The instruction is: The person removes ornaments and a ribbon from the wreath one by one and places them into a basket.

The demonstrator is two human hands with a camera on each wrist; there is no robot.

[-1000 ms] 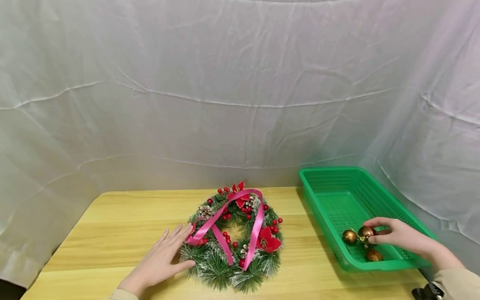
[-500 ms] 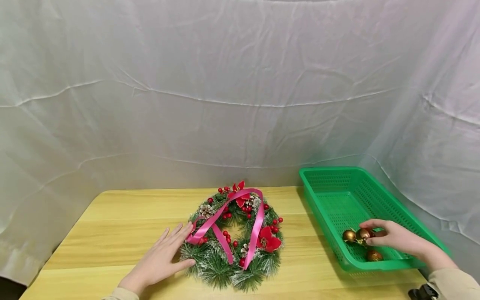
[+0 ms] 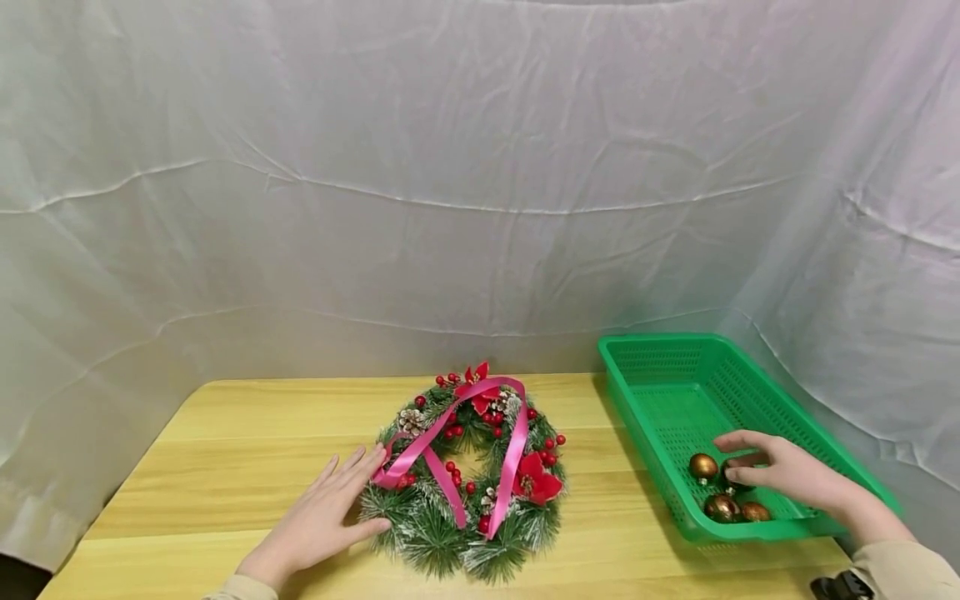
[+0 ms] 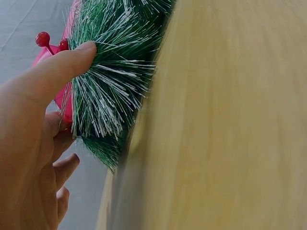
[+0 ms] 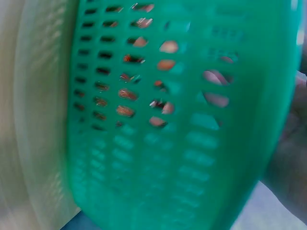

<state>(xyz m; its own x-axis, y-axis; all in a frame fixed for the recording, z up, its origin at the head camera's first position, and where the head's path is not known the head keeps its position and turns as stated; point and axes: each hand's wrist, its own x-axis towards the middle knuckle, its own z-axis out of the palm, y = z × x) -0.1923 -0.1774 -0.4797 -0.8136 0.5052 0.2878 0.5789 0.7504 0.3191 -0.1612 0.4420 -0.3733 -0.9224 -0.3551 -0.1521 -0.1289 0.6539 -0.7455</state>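
A green pine wreath [image 3: 468, 479] with red berries, red flowers and a pink ribbon [image 3: 510, 450] lies on the wooden table [image 3: 225, 450]. My left hand [image 3: 352, 493] lies flat and open against the wreath's left edge. In the left wrist view, the thumb of that hand [image 4: 57, 110] touches the frosted needles of the wreath [image 4: 115, 86]. My right hand [image 3: 731, 458] hovers inside the green basket [image 3: 660, 367] with its fingers spread loosely and nothing in them. Three bronze baubles [image 3: 722, 507] lie on the basket floor next to it.
The basket stands at the table's right end, close to the draped white cloth [image 3: 480, 167] behind and to the right. The right wrist view shows only the blurred perforated basket wall [image 5: 168, 124], with baubles dimly visible through the holes.
My right hand has let go of the bauble it held, which now lies on the basket floor nearer the front. The left hand and wreath have not moved.
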